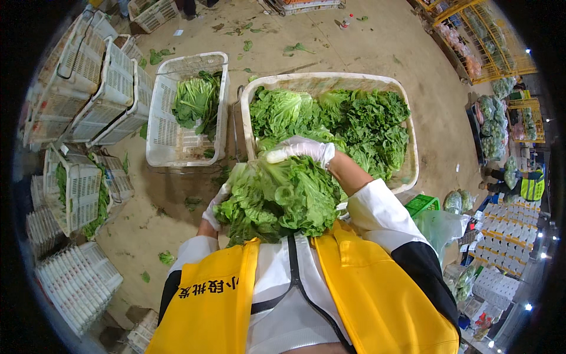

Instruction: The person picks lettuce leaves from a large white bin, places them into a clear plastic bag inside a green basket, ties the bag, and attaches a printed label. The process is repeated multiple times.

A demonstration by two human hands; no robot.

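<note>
Close to my chest I hold leafy green lettuce (283,199) between both hands. My left hand (219,205), in a thin whitish glove, supports its left side, with the fingers partly hidden by leaves. Gloved too, my right hand (300,149) grips the lettuce from above, near its base. Just beyond it stands a large white plastic crate (331,79) full of lettuce heads (376,117). To the left is a smaller white crate (161,128) with a bunch of leafy greens (194,99) inside.
Stacked white crates (84,79) line the left side, with more piled crates (79,283) below. Loose leaves (298,48) and a plastic bottle (346,21) lie on the floor. On the right are a green crate (422,205), bagged vegetables (491,126) and a person in a hi-vis vest (532,186).
</note>
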